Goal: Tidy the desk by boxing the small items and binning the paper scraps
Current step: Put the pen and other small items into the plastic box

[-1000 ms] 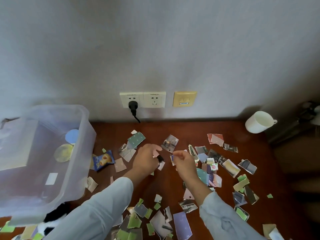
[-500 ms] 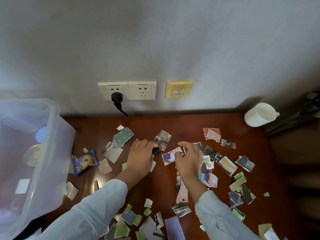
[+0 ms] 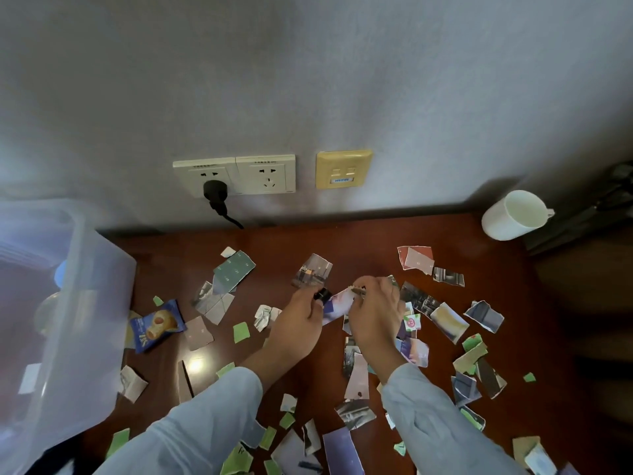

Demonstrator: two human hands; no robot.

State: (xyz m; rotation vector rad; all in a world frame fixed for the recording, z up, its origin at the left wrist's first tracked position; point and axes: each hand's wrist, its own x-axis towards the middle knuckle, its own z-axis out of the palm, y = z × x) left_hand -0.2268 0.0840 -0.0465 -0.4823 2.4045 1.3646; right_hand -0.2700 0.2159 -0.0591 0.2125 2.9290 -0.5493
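Head view shows that your right hand (image 3: 373, 317) has closed on the toothed clip (image 3: 357, 290), which lay loose on the desk (image 3: 359, 241) a second ago. Its fingers now pinch the clip over the edge of a pale paper scrap (image 3: 337, 303). Your left hand (image 3: 294, 323) still pinches the small black item (image 3: 322, 295) between thumb and fingertips, just beside the clip. With both small things secured, the clear box (image 3: 102, 286), well off to your left, looks like the next stop. Many scraps remain scattered.
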